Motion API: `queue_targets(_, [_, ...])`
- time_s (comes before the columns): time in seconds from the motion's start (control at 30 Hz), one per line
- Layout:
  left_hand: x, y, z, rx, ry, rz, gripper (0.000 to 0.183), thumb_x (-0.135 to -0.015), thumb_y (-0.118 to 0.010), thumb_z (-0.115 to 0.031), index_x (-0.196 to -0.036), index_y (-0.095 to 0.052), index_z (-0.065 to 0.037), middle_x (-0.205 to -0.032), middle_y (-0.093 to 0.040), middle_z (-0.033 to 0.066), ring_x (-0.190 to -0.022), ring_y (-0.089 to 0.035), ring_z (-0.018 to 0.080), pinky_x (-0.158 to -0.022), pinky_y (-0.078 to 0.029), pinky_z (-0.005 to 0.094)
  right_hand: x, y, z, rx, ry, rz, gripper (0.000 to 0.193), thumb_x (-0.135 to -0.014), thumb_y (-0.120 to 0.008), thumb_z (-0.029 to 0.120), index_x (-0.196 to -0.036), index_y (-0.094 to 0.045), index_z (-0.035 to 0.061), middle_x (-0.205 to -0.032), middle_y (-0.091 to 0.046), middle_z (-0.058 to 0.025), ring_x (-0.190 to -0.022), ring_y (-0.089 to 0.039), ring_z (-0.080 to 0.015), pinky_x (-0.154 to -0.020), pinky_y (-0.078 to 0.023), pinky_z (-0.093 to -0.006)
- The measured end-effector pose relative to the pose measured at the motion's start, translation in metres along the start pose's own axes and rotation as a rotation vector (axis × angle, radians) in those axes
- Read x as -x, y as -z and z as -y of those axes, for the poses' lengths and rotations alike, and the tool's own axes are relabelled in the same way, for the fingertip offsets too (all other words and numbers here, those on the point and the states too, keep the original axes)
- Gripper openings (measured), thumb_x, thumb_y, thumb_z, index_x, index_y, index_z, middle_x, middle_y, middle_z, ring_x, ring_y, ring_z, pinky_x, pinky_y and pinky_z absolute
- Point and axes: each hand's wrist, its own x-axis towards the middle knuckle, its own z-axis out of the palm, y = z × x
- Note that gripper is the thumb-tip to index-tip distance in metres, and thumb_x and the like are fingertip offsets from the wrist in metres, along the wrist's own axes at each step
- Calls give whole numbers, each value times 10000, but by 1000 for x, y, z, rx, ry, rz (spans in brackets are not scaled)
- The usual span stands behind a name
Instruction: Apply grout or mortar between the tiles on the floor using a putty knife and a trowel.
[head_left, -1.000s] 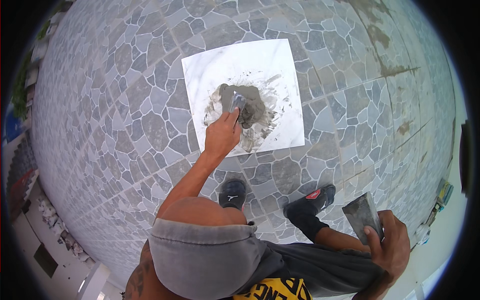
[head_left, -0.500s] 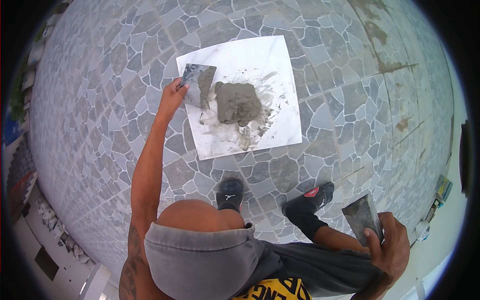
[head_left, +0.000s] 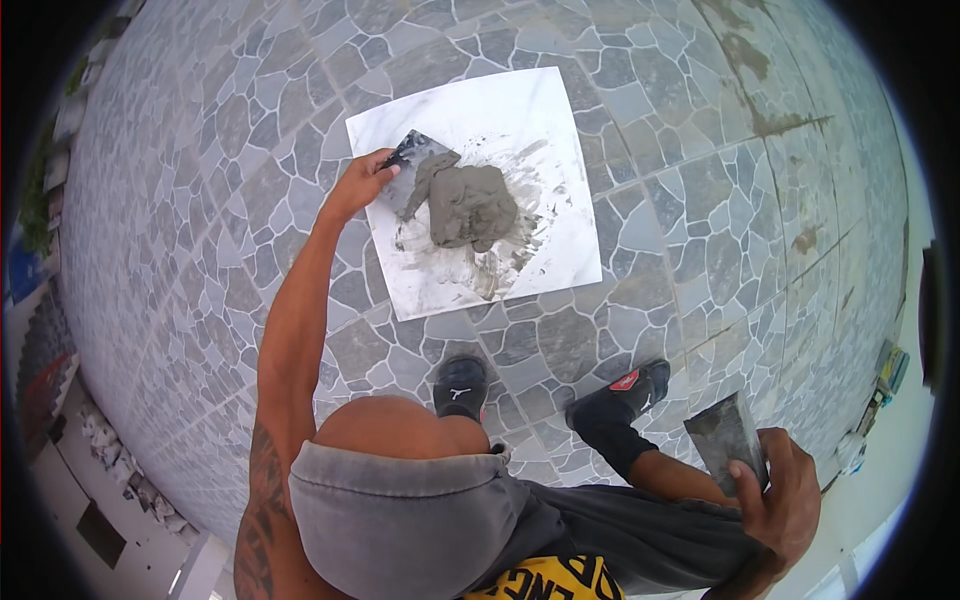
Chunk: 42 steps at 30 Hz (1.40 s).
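Note:
A lumpy mound of wet grey mortar [head_left: 474,205] sits on a white square board [head_left: 548,112], with smears of it spread around. My left hand [head_left: 362,184] is closed on the outer edge of a flat scraper plate [head_left: 410,158], thumb on top. Grey mortar coats the plate's inner side, which meets the mound's left flank. Out to the right, well away from the board, my right hand [head_left: 785,492] grips a second flat scraper plate [head_left: 727,438]. That one is tilted, dark grey and stained, with the thumb on its face.
Grey stone-patterned paving [head_left: 300,130] lies all around, with brown stains [head_left: 750,60] at the far right. My shoes [head_left: 460,385] stand just nearer than the board. Rubble [head_left: 110,450] lines the left edge, and assorted items [head_left: 880,380] lie along the right wall.
My left hand has moved slightly right, bringing its scraper plate, now turned and tilted, against the mortar mound. My right hand has hardly moved.

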Motion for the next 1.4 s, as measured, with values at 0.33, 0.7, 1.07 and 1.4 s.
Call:
queue_targets(0.33, [27,-21,-47,-66,-135,22,310,-906,-564,-82,-1185,-593,51,-1005,-653,44,-910,-541,101,-854,-428,253,0,12,-4,6,31,45,297,-821,-674,208,-1043,-576,37,-896,-600,-138,-816,-540,-351,-727,-447,-407])
queue_targets(0.7, [82,-53,-91,-455,-142,-123,296,-878,-581,-113,-1144,-614,11,-837,-654,198,-704,-595,253,-689,-473,335,11,19,-4,-10,-6,117,290,-853,-648,238,-1054,-572,44,-885,-595,-129,-810,-538,-336,-723,-444,-408])
queue_targets(1.07, [96,-68,-57,-237,-201,-332,320,-850,-592,-142,-1129,-617,13,-832,-640,238,-697,-623,330,-669,-472,385,22,15,7,-33,-15,105,251,-858,-643,238,-986,-560,38,-866,-592,-138,-797,-539,-342,-724,-439,-409])
queue_targets(1.4, [100,-77,-60,-194,-89,-300,353,-844,-603,-113,-1161,-595,44,-842,-648,147,-718,-569,182,-673,-450,314,39,9,16,38,72,-26,303,-842,-665,211,-1072,-569,39,-899,-603,-125,-826,-553,-337,-734,-448,-396])
